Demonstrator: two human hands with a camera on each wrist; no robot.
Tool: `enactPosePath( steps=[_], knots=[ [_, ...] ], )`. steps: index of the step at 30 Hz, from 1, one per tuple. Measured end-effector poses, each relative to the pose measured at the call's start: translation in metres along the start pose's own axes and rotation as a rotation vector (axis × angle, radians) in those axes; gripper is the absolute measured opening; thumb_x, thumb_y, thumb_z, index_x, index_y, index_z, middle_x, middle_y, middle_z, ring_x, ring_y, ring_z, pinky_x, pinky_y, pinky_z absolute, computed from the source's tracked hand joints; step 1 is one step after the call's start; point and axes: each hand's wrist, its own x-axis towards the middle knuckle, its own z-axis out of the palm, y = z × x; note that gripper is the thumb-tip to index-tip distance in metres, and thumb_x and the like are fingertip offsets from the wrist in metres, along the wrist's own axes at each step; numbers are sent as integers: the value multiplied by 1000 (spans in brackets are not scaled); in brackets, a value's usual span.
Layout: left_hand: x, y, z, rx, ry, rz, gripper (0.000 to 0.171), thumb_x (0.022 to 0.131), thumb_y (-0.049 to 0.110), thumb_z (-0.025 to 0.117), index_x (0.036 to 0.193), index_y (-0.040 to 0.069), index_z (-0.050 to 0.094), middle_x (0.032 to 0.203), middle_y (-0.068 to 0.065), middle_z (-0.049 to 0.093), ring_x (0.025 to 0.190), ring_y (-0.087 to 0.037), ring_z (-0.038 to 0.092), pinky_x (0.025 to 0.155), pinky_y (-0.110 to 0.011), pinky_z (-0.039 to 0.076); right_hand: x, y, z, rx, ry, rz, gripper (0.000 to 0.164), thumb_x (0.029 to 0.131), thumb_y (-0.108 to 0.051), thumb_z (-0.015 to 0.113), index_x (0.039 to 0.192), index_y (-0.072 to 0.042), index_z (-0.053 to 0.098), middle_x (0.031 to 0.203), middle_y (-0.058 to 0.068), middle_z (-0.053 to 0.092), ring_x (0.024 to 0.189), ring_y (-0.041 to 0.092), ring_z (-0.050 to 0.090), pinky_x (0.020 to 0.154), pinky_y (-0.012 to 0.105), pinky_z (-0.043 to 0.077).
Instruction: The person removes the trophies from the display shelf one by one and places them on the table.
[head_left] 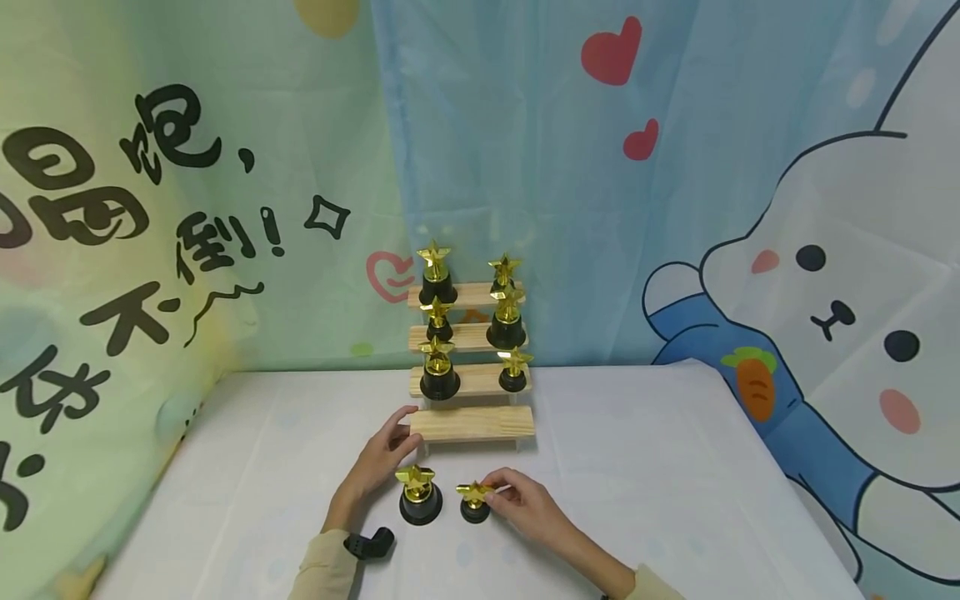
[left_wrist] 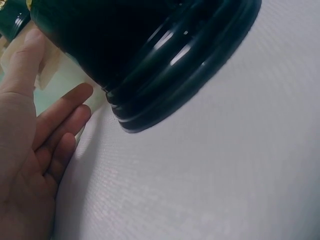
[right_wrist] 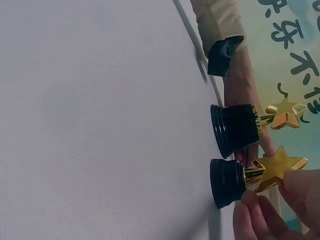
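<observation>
In the head view my right hand (head_left: pixel 525 504) pinches a small gold star trophy (head_left: pixel 474 504) by its star, its black base down at the white cloth. The right wrist view shows thumb and fingers at the star and stem of that small trophy (right_wrist: pixel 227 182). Beside it, to the left, a larger star trophy (head_left: pixel 420 498) stands upright on the cloth. My left hand (head_left: pixel 378 462) rests at the left end of the lowest wooden step (head_left: pixel 472 425), fingers loosely extended. Close in the left wrist view, the larger trophy's black base (left_wrist: pixel 165 55) partly covers the step.
Above the lowest step, the stepped wooden rack's three upper shelves (head_left: pixel 472 381) each bear two star trophies, one large and one small. A printed curtain (head_left: pixel 525 125) hangs behind the table (head_left: pixel 637 467). A black band with a device (head_left: pixel 369 543) sits on the left wrist.
</observation>
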Motion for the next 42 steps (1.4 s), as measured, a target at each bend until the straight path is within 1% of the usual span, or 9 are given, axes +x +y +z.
enactPosePath(
  steps=[8, 15, 21, 26, 32, 37, 42],
  knots=[
    [-1, 0, 0, -1, 0, -6, 57, 92, 40, 64, 144, 28, 43, 113, -5, 71, 102, -15, 64, 92, -38, 48, 0, 2, 1, -21, 0, 14, 17, 94, -18, 63, 106, -7, 65, 109, 16, 68, 84, 7, 65, 73, 19, 50],
    [1, 0, 0, 4, 1, -1, 57, 92, 41, 64, 143, 28, 43, 112, -5, 71, 100, -15, 64, 90, -36, 48, 0, 2, 1, -25, 10, -1, 17, 94, -18, 63, 107, -6, 65, 110, 17, 68, 84, 8, 66, 74, 20, 51],
    [1, -1, 1, -3, 5, -2, 58, 91, 43, 64, 143, 29, 43, 112, -5, 71, 100, -14, 64, 89, -35, 48, 0, 2, 1, -11, 11, 9, 24, 93, -21, 64, 111, -5, 64, 112, 17, 68, 85, 7, 66, 72, 19, 51],
    [1, -2, 1, 0, 6, 3, 59, 91, 43, 64, 144, 27, 43, 112, -5, 71, 99, -13, 63, 88, -34, 48, 0, -1, -2, -6, 17, 19, 31, 94, -23, 64, 115, -2, 61, 113, 19, 66, 88, 10, 67, 73, 20, 52],
    [2, -2, -1, -6, 6, 14, 57, 92, 41, 64, 143, 28, 43, 112, -5, 71, 99, -14, 64, 88, -34, 48, 6, -5, -9, -23, 47, 33, 31, 95, -25, 63, 115, -1, 61, 115, 21, 65, 91, 16, 67, 73, 20, 52],
    [2, -3, 0, -10, 5, 19, 58, 92, 43, 63, 144, 27, 42, 113, -6, 71, 103, -15, 64, 91, -37, 48, 9, -8, -17, -37, 68, 52, 31, 95, -25, 63, 116, -3, 62, 115, 18, 65, 97, 23, 66, 75, 21, 51],
    [1, -4, 1, -8, 2, 21, 59, 92, 43, 62, 144, 25, 42, 114, -6, 71, 105, -16, 65, 93, -39, 48, 13, -12, -27, -74, 104, 63, 28, 95, -26, 63, 115, -5, 63, 112, 10, 67, 98, 20, 65, 77, 21, 51]
  ],
)
